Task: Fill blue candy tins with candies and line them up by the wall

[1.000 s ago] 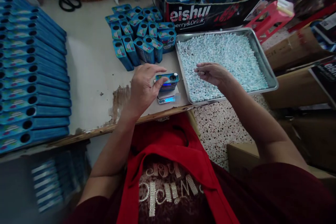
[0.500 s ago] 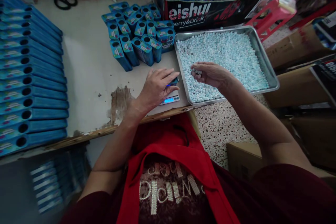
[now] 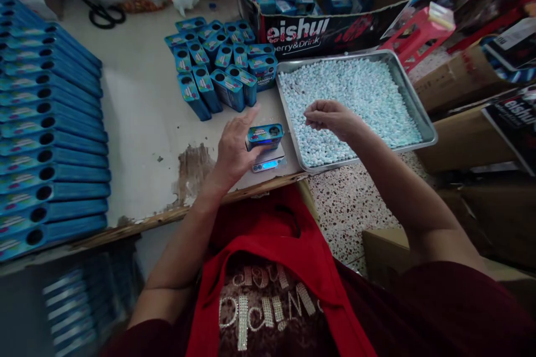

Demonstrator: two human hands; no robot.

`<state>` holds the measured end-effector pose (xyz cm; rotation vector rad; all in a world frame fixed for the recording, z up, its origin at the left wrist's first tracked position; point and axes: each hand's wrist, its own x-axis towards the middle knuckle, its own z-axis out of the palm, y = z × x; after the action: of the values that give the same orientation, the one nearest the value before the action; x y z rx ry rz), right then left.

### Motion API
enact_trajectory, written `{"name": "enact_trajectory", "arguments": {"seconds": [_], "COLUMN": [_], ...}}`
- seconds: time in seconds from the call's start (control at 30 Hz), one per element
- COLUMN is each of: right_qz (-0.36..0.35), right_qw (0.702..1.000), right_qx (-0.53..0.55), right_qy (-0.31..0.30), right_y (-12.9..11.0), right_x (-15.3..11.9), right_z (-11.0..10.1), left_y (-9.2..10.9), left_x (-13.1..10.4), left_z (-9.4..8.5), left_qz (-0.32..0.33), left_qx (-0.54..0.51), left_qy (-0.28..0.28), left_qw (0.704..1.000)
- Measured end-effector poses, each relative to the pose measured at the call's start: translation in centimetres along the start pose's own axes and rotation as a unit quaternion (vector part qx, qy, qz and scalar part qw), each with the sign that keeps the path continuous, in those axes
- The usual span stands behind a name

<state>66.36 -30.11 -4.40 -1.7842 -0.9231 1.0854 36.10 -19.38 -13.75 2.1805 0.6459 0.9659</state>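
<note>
A blue tin point(image 3: 265, 135) with a round opening in its top stands upright on a small digital scale point(image 3: 268, 164) with a lit display. My left hand point(image 3: 237, 148) is spread around the tin's left side, thumb in front and fingers behind, without gripping it. My right hand point(image 3: 329, 117) hovers over the left part of a metal tray point(image 3: 431, 136) filled with small pale blue and white candies point(image 3: 355, 89). Its fingertips are pinched together, and what lies inside them is hidden.
Several blue tins point(image 3: 226, 89) stand grouped behind the scale, and rows of them point(image 3: 46, 139) line the table's left side. A black carton point(image 3: 301, 36) with more tins is behind the tray. Black scissors point(image 3: 106, 15) lie at the back; a red stool point(image 3: 412, 39) stands right.
My left hand has loosened and drawn back left, uncovering the tin's top. My right hand's fingers have closed; the candies visible in them before no longer show.
</note>
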Motion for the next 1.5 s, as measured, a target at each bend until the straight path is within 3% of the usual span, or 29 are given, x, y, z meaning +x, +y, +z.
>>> {"name": "enact_trajectory", "arguments": {"seconds": [0.07,0.13,0.2,0.27,0.4,0.53,0.67,0.8,0.93,1.07,1.17,1.27,1.4,1.5], "right_qz": [-0.077,-0.122,-0.100,-0.018,0.118,0.121,0.121,0.093,-0.019,-0.164,-0.235,-0.274,-0.270,-0.234], "right_qw": [0.985,0.968,0.985,0.996,0.923,0.862,0.850,0.879,0.926,0.978,0.966,0.945,0.949,0.928], "right_qx": [-0.150,-0.210,-0.120,0.067,0.366,0.492,0.512,0.467,0.372,0.116,-0.105,-0.178,-0.155,-0.269], "right_qy": [0.035,0.060,0.067,0.054,0.004,0.009,0.011,0.012,0.061,0.056,-0.007,-0.032,0.046,0.110], "right_y": [0.8,1.4,1.9,2.3,2.9,2.6,2.4,2.8,1.7,-1.5,-3.4,-3.7,-2.0,-0.3], "right_x": [-0.2,-0.3,-0.5,-0.8,-1.2,-1.5,-1.6,-1.8,-2.3,-2.2,-1.3,-0.8,-0.3,1.7], "right_z": [-1.1,-1.6,-1.0,0.5,4.2,5.7,5.1,4.2,3.5,3.3,4.1,5.0,3.4,1.2], "left_y": [-0.7,-0.9,-0.3,1.0,3.1,2.4,1.2,0.7,0.6,1.0,1.3,1.3,0.8,-0.3], "left_x": [-0.3,-0.2,0.7,2.1,5.4,6.9,6.9,7.0,6.8,6.1,5.4,4.5,3.3,4.1], "left_z": [0.4,1.1,1.7,2.1,3.2,5.0,6.0,6.1,5.7,4.5,3.8,3.7,3.0,-0.7], "left_qz": [-0.062,-0.102,-0.082,-0.016,0.091,0.101,0.072,0.006,-0.067,-0.103,-0.123,-0.151,-0.197,-0.194], "left_qx": [-0.051,-0.095,-0.087,-0.031,0.045,0.057,0.047,-0.004,-0.097,-0.159,-0.194,-0.239,-0.301,-0.298], "left_qy": [0.007,0.002,0.003,0.016,0.011,-0.013,0.030,0.060,0.082,0.060,0.043,0.036,0.023,0.046], "left_qw": [0.997,0.990,0.993,0.999,0.995,0.993,0.996,0.998,0.990,0.980,0.972,0.958,0.933,0.934]}}
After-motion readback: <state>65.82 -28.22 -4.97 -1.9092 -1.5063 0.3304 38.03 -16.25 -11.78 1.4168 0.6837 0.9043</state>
